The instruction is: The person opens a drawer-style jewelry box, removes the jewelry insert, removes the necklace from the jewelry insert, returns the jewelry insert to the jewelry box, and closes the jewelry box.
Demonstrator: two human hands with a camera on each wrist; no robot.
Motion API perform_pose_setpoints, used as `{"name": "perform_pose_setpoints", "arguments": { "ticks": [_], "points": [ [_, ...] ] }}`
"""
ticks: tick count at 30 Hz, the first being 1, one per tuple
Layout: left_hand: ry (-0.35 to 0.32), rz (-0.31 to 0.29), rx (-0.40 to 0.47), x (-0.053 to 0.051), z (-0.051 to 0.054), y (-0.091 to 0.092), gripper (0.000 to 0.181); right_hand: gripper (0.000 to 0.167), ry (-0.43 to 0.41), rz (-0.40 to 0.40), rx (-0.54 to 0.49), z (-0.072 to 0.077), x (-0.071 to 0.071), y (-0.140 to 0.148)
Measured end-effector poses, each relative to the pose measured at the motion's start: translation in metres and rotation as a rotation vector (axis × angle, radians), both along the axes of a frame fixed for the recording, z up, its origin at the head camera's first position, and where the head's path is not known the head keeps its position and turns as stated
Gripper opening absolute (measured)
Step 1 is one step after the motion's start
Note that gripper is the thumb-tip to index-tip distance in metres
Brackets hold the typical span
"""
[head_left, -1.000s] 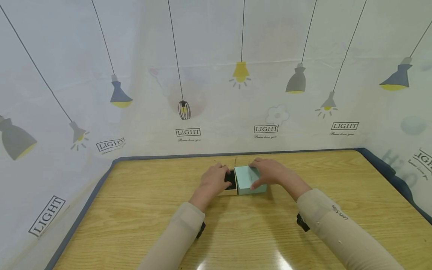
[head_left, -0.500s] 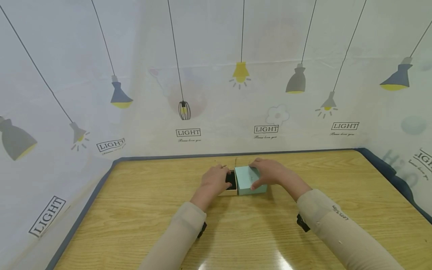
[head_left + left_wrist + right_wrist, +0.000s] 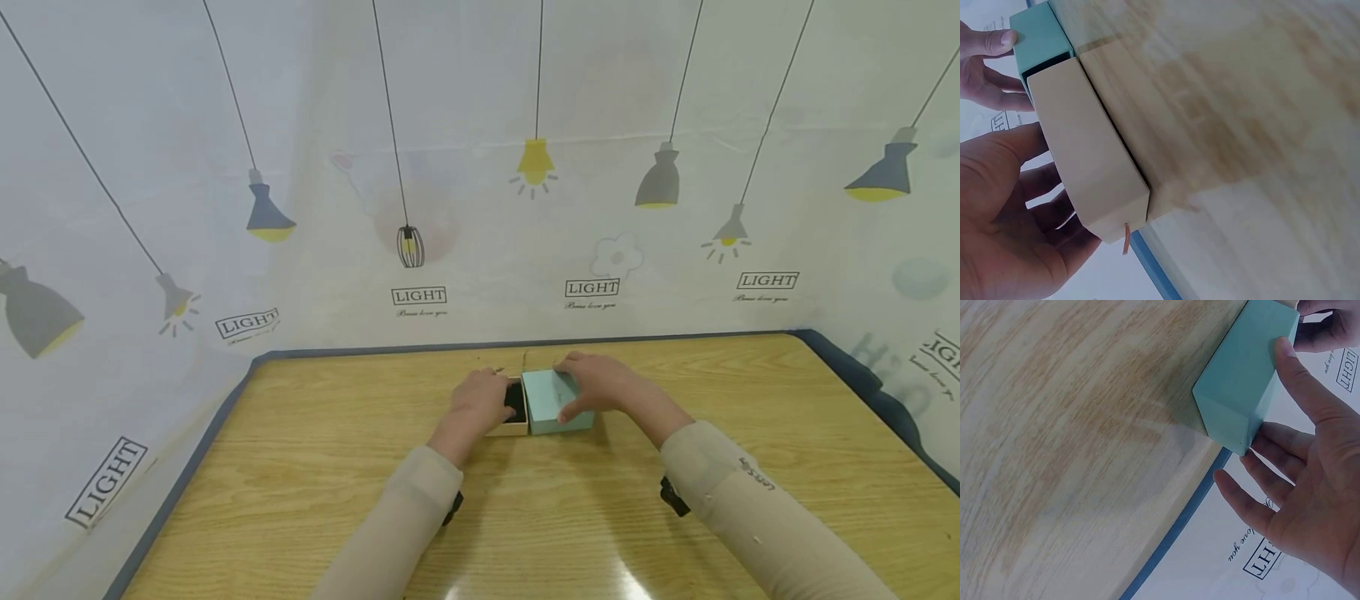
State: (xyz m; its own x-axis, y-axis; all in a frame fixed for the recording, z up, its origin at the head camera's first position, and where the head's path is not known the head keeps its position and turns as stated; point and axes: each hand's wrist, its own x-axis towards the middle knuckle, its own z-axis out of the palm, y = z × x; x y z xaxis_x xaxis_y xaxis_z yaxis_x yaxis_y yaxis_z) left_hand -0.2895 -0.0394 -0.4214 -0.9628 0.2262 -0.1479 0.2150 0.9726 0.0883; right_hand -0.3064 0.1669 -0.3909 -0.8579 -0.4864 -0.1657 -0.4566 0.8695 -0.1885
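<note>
- Now, nearest you, your left sleeve [image 3: 393, 517] has edged slightly inward over the last second; your right sleeve [image 3: 757, 500] has barely stirred.
- Your left hand [image 3: 478, 404] grips the cream drawer [image 3: 1088, 144], thumb on the near side, fingers round behind; black lining [image 3: 514, 398] shows beside your thumb.
- Over to your right hand [image 3: 603, 385]: it grips the teal cover [image 3: 545, 393] at its outer part, thumb near, fingers behind.
- Drawer and cover sit end to end on the wooden tabletop [image 3: 315, 475], the ribbon tab [image 3: 1126, 239] at the drawer's outer end. Whether the inner end is inside the mouth, you can't tell.
- Hardly any shift in either piece, then, so you seem to be lining up or bracing them; the drawer is mostly out.
- Beyond, the lamp-print backdrop [image 3: 480, 200] rises behind the tabletop.
</note>
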Motion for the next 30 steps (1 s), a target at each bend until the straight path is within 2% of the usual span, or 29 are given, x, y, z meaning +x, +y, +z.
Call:
{"name": "perform_pose_setpoints", "arguments": {
  "ticks": [15, 22, 30],
  "points": [
    [-0.005, 0.007, 0.004, -0.0022, 0.0003, 0.0025, 0.042, 0.089, 0.002, -0.002, -0.004, -0.0030, -0.0021, 0.0010],
    [0.010, -0.002, -0.004, -0.0003, 0.0024, 0.0032, 0.039, 0.090, 0.000, -0.004, -0.001, -0.0050, -0.0035, 0.0019],
    [0.024, -0.002, 0.002, -0.0013, -0.0003, 0.0030, 0.033, 0.089, -0.002, -0.006, -0.003, -0.0052, -0.0031, 0.0022]
  ]
}}
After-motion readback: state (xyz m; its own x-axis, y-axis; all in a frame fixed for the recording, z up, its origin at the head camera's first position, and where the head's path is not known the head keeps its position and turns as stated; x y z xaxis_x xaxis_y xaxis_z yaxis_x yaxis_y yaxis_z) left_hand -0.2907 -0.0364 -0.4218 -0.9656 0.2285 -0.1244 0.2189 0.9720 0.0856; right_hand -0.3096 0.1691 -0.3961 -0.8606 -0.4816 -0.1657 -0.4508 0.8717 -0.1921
